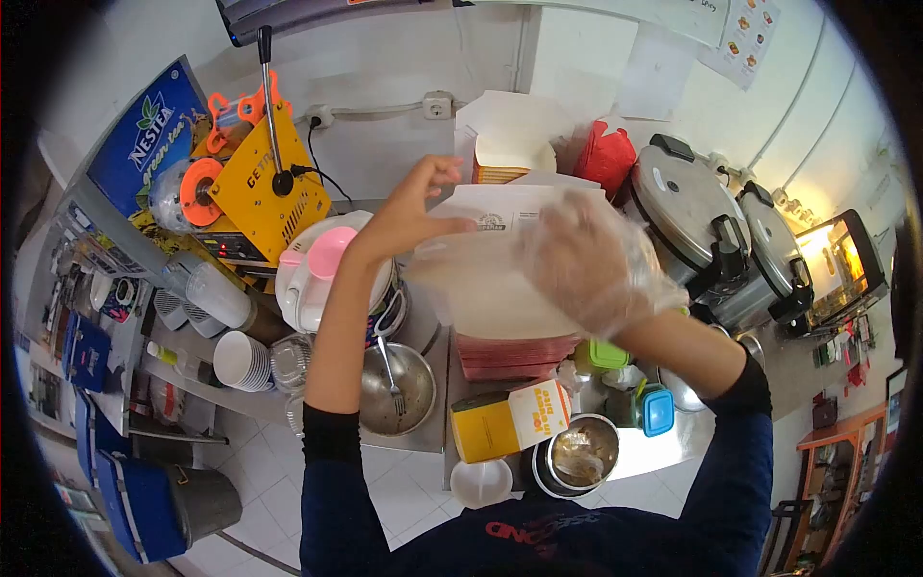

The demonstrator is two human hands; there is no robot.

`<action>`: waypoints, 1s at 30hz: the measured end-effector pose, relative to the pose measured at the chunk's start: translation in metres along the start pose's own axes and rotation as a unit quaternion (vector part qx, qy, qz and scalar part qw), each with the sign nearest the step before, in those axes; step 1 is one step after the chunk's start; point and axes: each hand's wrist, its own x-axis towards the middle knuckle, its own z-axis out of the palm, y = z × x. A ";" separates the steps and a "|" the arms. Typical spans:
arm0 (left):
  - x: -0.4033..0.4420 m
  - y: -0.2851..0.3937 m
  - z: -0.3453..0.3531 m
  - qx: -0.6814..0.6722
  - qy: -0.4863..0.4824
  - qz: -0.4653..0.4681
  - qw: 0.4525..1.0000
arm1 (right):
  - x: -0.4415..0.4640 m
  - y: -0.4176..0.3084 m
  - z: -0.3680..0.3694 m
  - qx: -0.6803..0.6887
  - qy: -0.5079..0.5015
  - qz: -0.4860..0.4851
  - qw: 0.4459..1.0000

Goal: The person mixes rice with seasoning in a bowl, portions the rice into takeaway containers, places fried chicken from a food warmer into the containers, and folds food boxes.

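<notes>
My left hand (pixel 415 212) is bare, with thumb and fingers apart, beside the left edge of a white paper food box (pixel 481 279). No object shows between its fingers. Over the right side of that box is my right hand (pixel 591 264) in a clear plastic glove. Motion smears its fingers, so I cannot make out whether they grip the box. A small printed logo shows on the box's upright flap. Under the box stands a stack of red-edged cartons (pixel 510 356).
Two large steel cookers (pixel 683 202) stand at the right, by a lit oven (pixel 832 260). A yellow cup sealer (pixel 260 192) is on the left. Closer to me are a metal bowl with a fork (pixel 418 409), a yellow glove box (pixel 486 428) and a round pot (pixel 586 452).
</notes>
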 end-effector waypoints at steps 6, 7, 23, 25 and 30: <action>-0.005 -0.010 0.012 0.126 -0.145 -0.092 0.977 | -0.018 0.015 -0.007 -0.006 0.008 0.004 1.000; -0.007 -0.005 0.011 0.130 -0.155 -0.092 0.975 | -0.012 0.029 -0.013 0.002 -0.005 0.015 1.000; -0.022 0.096 0.018 0.015 0.025 0.192 0.981 | -0.068 0.048 -0.136 -0.011 0.109 0.118 0.987; -0.029 0.137 0.036 0.070 -0.063 0.236 0.967 | -0.087 0.034 -0.152 -0.004 0.081 0.141 0.987; -0.038 0.183 0.103 0.109 -0.169 0.227 0.953 | -0.148 0.018 -0.176 -0.008 0.064 0.163 0.984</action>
